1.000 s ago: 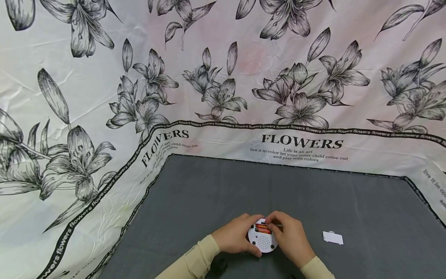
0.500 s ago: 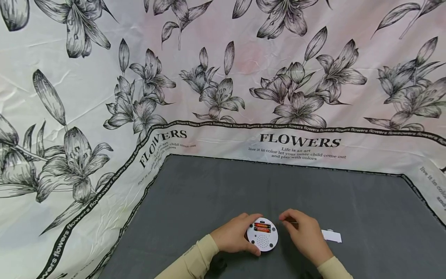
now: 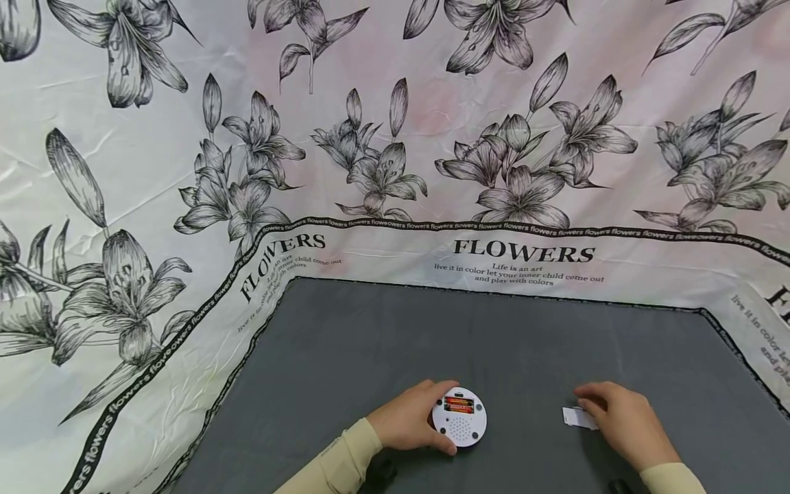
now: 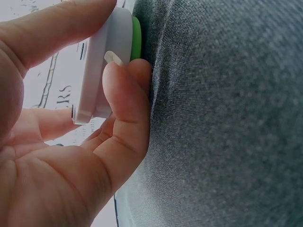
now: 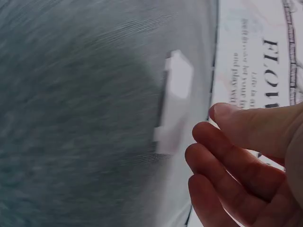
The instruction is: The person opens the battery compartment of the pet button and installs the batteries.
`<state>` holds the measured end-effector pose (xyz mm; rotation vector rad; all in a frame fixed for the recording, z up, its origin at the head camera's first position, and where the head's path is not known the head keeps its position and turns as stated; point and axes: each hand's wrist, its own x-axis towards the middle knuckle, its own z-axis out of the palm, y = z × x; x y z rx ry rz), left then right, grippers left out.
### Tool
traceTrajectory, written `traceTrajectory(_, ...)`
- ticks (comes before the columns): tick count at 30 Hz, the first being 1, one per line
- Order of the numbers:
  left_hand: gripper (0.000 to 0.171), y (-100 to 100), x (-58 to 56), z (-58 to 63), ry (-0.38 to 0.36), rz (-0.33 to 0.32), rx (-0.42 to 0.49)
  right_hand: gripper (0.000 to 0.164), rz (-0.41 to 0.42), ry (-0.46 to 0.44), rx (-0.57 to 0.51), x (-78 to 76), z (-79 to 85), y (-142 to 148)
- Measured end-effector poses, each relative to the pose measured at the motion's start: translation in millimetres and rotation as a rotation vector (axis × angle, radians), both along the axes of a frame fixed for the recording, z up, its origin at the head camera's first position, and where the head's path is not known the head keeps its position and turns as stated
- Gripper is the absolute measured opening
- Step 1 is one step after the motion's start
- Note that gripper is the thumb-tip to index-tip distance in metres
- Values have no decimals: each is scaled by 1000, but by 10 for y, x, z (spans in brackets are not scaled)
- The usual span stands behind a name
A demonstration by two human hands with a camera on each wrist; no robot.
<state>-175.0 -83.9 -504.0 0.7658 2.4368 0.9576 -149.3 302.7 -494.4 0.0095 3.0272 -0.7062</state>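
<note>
My left hand (image 3: 410, 415) grips a round white device (image 3: 459, 432) by its left side, thumb and fingers curled about the rim. Its upturned face has speaker holes, dark feet and an uncovered compartment holding red-and-black batteries (image 3: 459, 405). From the left wrist, a green part (image 4: 136, 38) shows on its underside, close to the grey cloth. My right hand (image 3: 632, 418), its fingers loosely bent and holding nothing, hovers over the right end of a thin white battery cover (image 3: 577, 417). In the right wrist view a gap separates the fingertips from the cover (image 5: 177, 94), which is blurred.
A grey cloth (image 3: 370, 343) covers the work surface, bordered by a white strip (image 3: 524, 264) with printed lettering. Behind it rises a white sheet (image 3: 345, 41) patterned with black lilies. A dark object (image 3: 379, 473) sits below the left wrist.
My right hand has left the battery compartment and moved right to the battery cover, partly hiding it. My left hand keeps its grip on the device. The head view has shifted slightly.
</note>
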Motion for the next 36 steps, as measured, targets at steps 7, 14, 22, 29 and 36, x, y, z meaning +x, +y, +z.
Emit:
traceTrajectory(7, 101, 10, 4, 5, 2, -7, -13, 11, 0, -61, 17, -33, -84, 24)
traceTrajectory(14, 102, 13, -6, -10, 4, -9, -17, 9, 2, -87, 20, -61, -104, 20)
traceTrajectory(22, 102, 2, -11, -17, -10, -9, -7, 11, 9, -87, 16, -62, -110, 40)
traceTrajectory(29, 101, -12, -16, -29, -9, -6, -4, 8, 14, -98, 32, -72, -114, 47)
traceTrajectory(36, 101, -22, -23, -39, -3, -15, 0, 7, 47, -56, 12, -97, -130, -104)
